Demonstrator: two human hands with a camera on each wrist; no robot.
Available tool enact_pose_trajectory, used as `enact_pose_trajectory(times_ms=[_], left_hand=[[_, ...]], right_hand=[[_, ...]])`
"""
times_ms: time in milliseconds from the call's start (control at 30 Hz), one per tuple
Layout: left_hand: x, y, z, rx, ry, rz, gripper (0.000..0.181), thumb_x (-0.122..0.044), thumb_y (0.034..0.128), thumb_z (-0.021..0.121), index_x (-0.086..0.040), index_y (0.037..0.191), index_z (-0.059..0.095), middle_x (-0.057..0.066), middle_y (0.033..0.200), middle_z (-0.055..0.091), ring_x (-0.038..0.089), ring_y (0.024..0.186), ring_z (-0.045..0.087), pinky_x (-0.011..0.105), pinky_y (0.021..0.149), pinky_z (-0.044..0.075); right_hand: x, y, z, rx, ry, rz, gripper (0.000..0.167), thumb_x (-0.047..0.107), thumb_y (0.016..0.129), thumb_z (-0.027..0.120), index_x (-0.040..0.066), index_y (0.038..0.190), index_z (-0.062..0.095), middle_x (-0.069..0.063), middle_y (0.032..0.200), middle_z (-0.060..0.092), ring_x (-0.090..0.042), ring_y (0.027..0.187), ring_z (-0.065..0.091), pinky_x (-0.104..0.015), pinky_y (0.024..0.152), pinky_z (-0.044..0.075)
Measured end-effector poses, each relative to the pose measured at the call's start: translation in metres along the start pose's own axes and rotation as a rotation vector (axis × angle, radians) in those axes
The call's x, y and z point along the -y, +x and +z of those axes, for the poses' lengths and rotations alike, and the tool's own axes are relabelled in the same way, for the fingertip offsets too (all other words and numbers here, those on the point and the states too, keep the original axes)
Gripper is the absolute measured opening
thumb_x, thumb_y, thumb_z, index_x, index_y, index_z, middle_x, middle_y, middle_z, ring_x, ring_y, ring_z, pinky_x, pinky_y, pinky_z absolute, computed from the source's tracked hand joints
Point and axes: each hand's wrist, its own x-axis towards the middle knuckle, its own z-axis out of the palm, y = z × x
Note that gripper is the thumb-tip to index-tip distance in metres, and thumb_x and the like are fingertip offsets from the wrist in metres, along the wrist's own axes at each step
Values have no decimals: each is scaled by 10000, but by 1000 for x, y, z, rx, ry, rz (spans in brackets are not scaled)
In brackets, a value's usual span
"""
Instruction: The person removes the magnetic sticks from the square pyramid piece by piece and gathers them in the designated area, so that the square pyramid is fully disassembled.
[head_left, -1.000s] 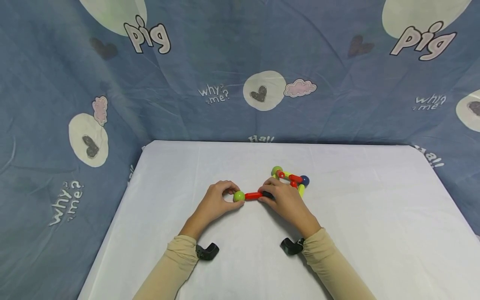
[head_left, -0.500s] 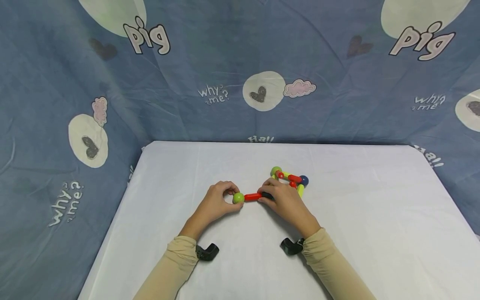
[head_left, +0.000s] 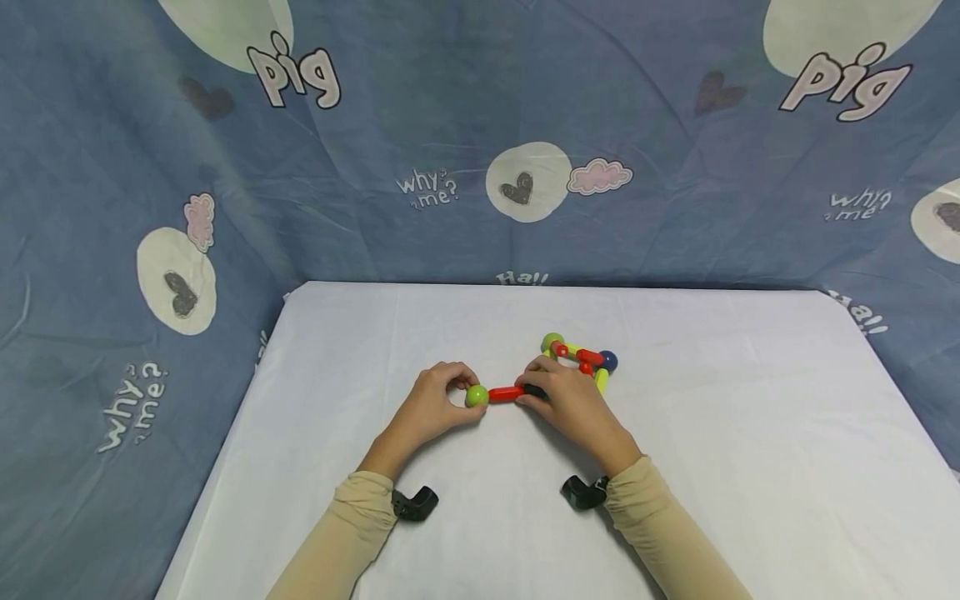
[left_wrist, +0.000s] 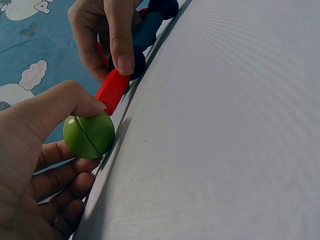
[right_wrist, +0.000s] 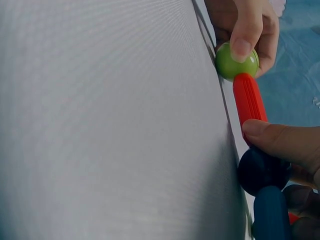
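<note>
A lime-green ball (head_left: pixel 477 396) is pinched between the thumb and fingers of my left hand (head_left: pixel 437 400). One end of a red rod (right_wrist: pixel 248 100) meets this ball. At its other end sits a dark blue ball (right_wrist: pixel 262 170), and a blue rod (right_wrist: pixel 271 212) continues from there. My right hand (head_left: pixel 573 404) pinches the red rod near the dark blue ball, its thumb lying on the rod. Behind that hand, more of the pieces show: another green ball (head_left: pixel 552 341), a second red rod (head_left: pixel 590 357), a blue ball (head_left: pixel 608 361) and a yellow rod (head_left: pixel 602 381). The right hand hides how these join.
The pieces lie on or just above a table under a white cloth (head_left: pixel 750 467). A blue printed curtain (head_left: pixel 420 242) hangs behind the table and along its left side. Each wrist carries a black camera mount (head_left: pixel 416 504).
The green ball and the joined pieces have shifted very slightly left since a second ago, the ball also a touch nearer. Both hands keep their hold.
</note>
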Motion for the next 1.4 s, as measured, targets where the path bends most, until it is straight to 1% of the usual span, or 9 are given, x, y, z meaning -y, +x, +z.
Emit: enact_pose_trajectory(times_ms=[233, 400, 533, 633, 933, 1167, 1300, 1400], left_hand=[[1, 0, 0, -4, -9, -4, 267, -212, 770, 888, -150, 970, 722, -21, 906, 690, 125, 895, 596, 331, 850, 527], [2, 0, 0, -9, -32, 8, 283, -213, 768, 907, -147, 979, 732, -19, 911, 696, 122, 897, 604, 323, 858, 539], [2, 1, 0, -5, -45, 16, 281, -208, 773, 906, -151, 988, 736, -21, 918, 696, 116, 903, 607, 318, 865, 540], [2, 2, 0, 1, -44, 13, 278, -199, 771, 902, -145, 986, 734, -17, 918, 691, 120, 901, 606, 324, 865, 539], [2, 0, 0, 18, -25, -6, 278, -213, 775, 893, -147, 988, 727, -14, 921, 675, 120, 894, 595, 329, 859, 529], [2, 0, 0, 13, -34, -16, 265, -208, 773, 891, -155, 976, 728, -21, 915, 677, 114, 891, 595, 334, 858, 528], [3, 0, -5, 27, -35, -31, 268, -222, 784, 879, -145, 991, 727, -6, 926, 680, 123, 893, 601, 324, 860, 529], [5, 0, -12, -8, -50, -65, 272, -188, 779, 885, -130, 992, 726, 14, 916, 684, 135, 852, 607, 295, 810, 533]], right_hand=[[0, 0, 1, 2, -12, -7, 214, 290, 885, 830, 173, 1060, 791, 13, 1077, 688, -130, 845, 703, -301, 711, 568], [-2, 0, 3, -10, -43, -33, 248, 328, 882, 830, 196, 1090, 799, 28, 1068, 671, -108, 783, 689, -270, 648, 541], [-2, 0, 3, -11, -52, -28, 223, 326, 889, 822, 200, 1072, 801, 31, 1059, 660, -102, 758, 670, -249, 620, 515], [-3, 1, 3, -2, -52, -22, 216, 324, 897, 814, 197, 1071, 798, 28, 1063, 657, -100, 759, 662, -252, 619, 510], [-3, 0, 4, 8, -29, -40, 204, 322, 910, 800, 192, 1067, 794, 20, 1074, 656, -110, 784, 671, -261, 639, 515], [-3, 0, 5, -1, -30, -42, 206, 317, 902, 808, 191, 1064, 794, 25, 1071, 653, -103, 780, 668, -260, 648, 524], [-5, 0, 5, 13, -8, -53, 211, 316, 921, 789, 178, 1081, 790, 13, 1083, 650, -115, 797, 671, -271, 669, 535], [-10, -1, 3, 14, 2, -34, 203, 305, 927, 785, 174, 1082, 789, 13, 1085, 647, -118, 811, 670, -288, 690, 545]])
